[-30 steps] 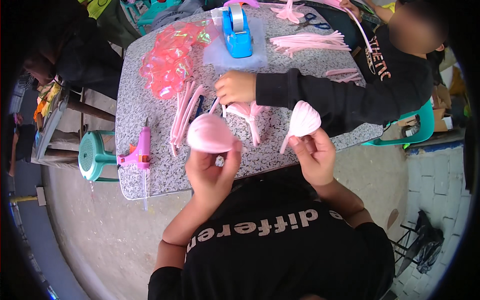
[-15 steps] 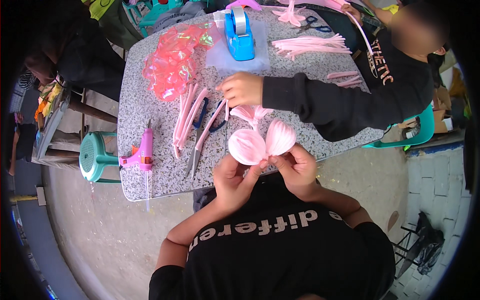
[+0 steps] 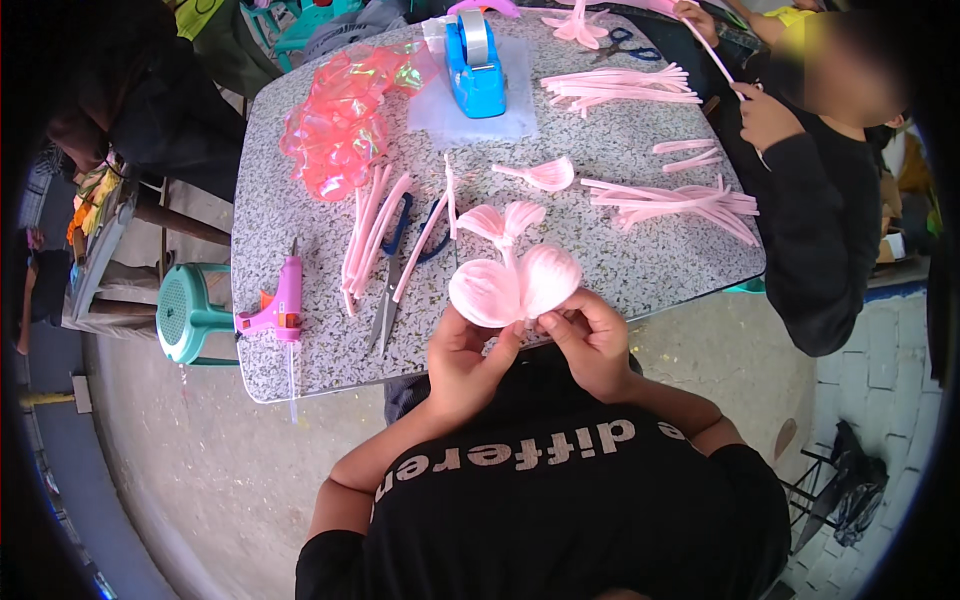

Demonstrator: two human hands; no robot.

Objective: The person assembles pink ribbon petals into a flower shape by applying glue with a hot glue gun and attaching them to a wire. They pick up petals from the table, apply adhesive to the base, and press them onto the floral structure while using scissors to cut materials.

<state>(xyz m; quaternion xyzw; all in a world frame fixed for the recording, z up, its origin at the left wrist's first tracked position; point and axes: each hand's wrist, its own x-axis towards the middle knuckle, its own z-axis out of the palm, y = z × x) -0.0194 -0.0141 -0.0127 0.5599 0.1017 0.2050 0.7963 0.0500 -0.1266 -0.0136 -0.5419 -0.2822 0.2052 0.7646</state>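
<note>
Two rounded pale pink petals, the left petal [image 3: 481, 293] and the right petal [image 3: 551, 280], meet at a narrow base over the table's near edge. My left hand [image 3: 465, 362] is closed, thumb and fingers pinching the left petal near that base. With thumb and forefinger, my right hand [image 3: 592, 345] pinches the base of the right petal. Just beyond them lies a smaller pink petal piece [image 3: 503, 224], tied at its middle. Farther off is a single pink petal [image 3: 548, 174] with a stem.
On the speckled table [image 3: 330, 360] are a pink glue gun [image 3: 287, 300], scissors [image 3: 390, 290], pink fuzzy stems [image 3: 372, 235], another stem bundle [image 3: 675, 203], crinkled iridescent film [image 3: 340, 125] and a blue tape dispenser [image 3: 475, 75]. A co-worker [image 3: 830, 200] sits at the right holding a stem.
The co-worker's arm has drawn back from over the table to the right, uncovering a petal and a stem bundle. In my hands, the right petal has tilted and its face shows more.
</note>
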